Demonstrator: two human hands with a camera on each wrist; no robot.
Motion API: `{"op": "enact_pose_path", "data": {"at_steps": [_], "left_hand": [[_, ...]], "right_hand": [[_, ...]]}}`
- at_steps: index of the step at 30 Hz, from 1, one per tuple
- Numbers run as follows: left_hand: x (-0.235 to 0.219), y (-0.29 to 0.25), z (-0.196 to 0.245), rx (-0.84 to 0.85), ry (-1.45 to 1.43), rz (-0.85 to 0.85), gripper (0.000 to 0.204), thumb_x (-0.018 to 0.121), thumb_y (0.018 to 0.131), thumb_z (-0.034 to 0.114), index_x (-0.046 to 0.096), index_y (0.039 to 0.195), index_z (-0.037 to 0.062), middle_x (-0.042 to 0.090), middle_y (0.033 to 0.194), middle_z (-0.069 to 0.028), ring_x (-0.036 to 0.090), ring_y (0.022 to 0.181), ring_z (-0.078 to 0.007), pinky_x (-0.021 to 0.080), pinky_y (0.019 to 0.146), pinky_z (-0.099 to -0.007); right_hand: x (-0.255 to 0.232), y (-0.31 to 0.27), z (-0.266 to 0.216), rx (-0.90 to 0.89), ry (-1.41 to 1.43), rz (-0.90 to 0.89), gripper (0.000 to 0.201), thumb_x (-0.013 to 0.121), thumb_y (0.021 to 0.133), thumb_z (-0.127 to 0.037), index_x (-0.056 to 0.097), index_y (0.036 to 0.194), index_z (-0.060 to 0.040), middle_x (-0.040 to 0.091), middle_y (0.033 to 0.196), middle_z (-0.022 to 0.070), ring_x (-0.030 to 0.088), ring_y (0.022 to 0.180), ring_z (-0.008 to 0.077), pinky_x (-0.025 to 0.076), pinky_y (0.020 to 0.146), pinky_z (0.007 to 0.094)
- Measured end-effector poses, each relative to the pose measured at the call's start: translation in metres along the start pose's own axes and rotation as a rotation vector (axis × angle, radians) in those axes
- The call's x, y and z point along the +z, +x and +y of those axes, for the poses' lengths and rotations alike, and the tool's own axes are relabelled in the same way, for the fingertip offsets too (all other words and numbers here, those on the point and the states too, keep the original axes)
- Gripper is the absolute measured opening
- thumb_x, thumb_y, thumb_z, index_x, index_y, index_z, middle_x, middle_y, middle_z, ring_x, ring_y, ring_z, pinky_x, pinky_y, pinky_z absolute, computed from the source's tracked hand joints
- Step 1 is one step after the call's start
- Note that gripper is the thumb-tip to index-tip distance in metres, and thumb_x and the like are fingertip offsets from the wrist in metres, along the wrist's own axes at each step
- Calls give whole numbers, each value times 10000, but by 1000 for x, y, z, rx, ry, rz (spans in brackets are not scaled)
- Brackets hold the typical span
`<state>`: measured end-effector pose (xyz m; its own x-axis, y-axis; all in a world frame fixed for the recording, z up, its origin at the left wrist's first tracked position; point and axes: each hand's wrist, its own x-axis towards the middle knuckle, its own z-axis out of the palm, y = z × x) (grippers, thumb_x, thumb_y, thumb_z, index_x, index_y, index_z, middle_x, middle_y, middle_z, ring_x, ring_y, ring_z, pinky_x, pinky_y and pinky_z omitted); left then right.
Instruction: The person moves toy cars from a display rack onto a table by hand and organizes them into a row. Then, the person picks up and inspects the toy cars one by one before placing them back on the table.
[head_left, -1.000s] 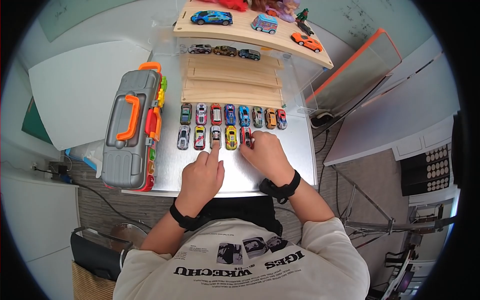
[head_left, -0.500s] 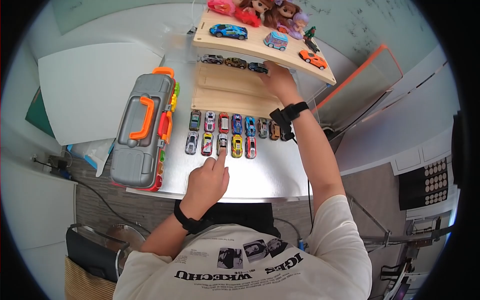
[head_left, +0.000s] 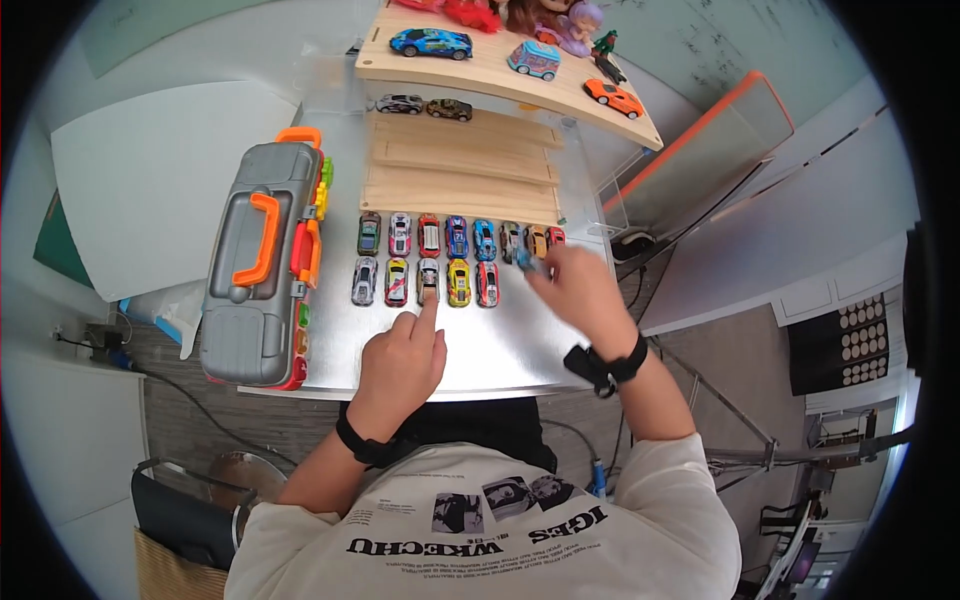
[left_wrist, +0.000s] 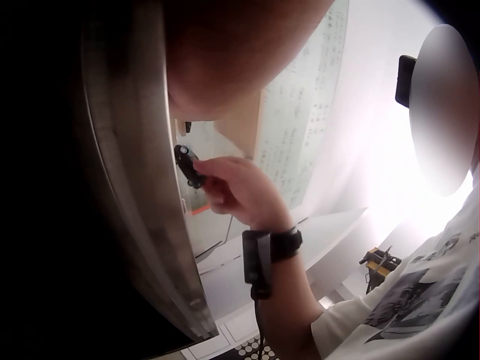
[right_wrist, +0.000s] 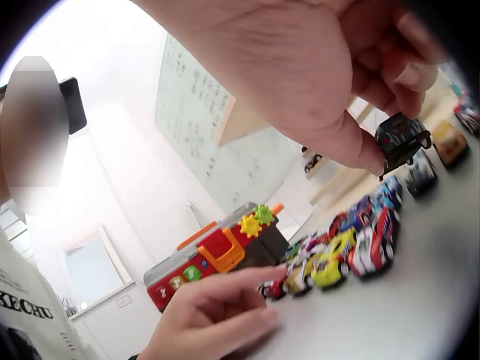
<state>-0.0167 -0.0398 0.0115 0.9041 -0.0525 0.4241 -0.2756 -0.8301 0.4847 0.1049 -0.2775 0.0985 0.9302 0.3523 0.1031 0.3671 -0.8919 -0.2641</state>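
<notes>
My right hand point(head_left: 590, 292) pinches a dark toy car point(right_wrist: 403, 142) between thumb and fingers, above the metal table point(head_left: 480, 350) near the right end of the car rows. In the head view that car is blurred and partly covered by the fingers. My left hand point(head_left: 400, 365) points with a straight index finger, its tip at the rear of a white toy car point(head_left: 429, 275) in the front row. Beside that one stand a yellow toy car point(head_left: 458, 282) and, at the row's right end, a red and white toy car point(head_left: 487, 284). Behind them runs a longer row, including a blue toy car point(head_left: 484, 240).
A grey toolbox point(head_left: 225, 330) with orange handles stands at the table's left. Wooden steps point(head_left: 460, 190) rise behind the rows, with a silver toy car point(head_left: 400, 104) and a camouflage toy car point(head_left: 449, 110) higher up. An upper wooden shelf point(head_left: 480, 70) holds larger cars and dolls.
My right hand went from the front row up to the back shelf, took the rightmost dark toy car there and brought it down toward the rows. My left index finger stayed at the white car.
</notes>
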Motion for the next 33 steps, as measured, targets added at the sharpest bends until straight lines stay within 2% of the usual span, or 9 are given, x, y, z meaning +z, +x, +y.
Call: {"op": "enact_pose_path", "data": {"at_steps": [3, 5, 8, 12, 18, 33], "left_hand": [[0, 1, 1, 2, 6, -9, 519, 731, 888, 126, 622, 1381, 6, 582, 786, -92, 623, 559, -248, 524, 522, -365], [2, 1, -1, 31, 23, -1, 529, 736, 891, 149, 614, 1379, -14, 572, 791, -84, 607, 529, -227, 525, 505, -349], [3, 0, -2, 43, 15, 8, 531, 737, 891, 148, 613, 1382, -11, 574, 790, -83, 610, 532, -225, 526, 507, -349], [3, -1, -2, 47, 19, 22, 532, 740, 888, 145, 616, 1381, -9, 576, 791, -82, 618, 541, -224, 529, 510, -347], [3, 0, -1, 40, 27, 21, 526, 739, 884, 136, 623, 1375, -11, 579, 793, -82, 623, 549, -224, 531, 514, -345], [2, -1, -2, 45, 30, 23, 540, 736, 892, 147, 608, 1390, -17, 579, 792, -84, 611, 534, -225, 527, 502, -344]], "right_hand": [[24, -33, -3, 76, -28, -51, 339, 746, 853, -295, 660, 826, 32, 694, 782, 263, 695, 751, 449, 561, 695, 524], [37, -43, -8, 136, -48, 15, 359, 767, 843, -277, 669, 821, 67, 678, 711, 259, 694, 690, 441, 555, 654, 497], [43, -46, -14, 173, 50, 9, 360, 763, 842, -265, 666, 836, 81, 675, 712, 276, 696, 693, 449, 560, 658, 496], [49, -42, -9, 140, 90, 42, 362, 736, 858, -254, 648, 785, 89, 667, 706, 312, 697, 684, 476, 585, 660, 515], [49, -30, -13, 182, 106, 45, 375, 727, 862, -248, 661, 798, 115, 667, 732, 340, 696, 705, 495, 587, 671, 518], [50, -20, -14, 185, 140, 46, 384, 733, 858, -252, 661, 797, 120, 667, 736, 346, 701, 730, 504, 592, 687, 521]]}}
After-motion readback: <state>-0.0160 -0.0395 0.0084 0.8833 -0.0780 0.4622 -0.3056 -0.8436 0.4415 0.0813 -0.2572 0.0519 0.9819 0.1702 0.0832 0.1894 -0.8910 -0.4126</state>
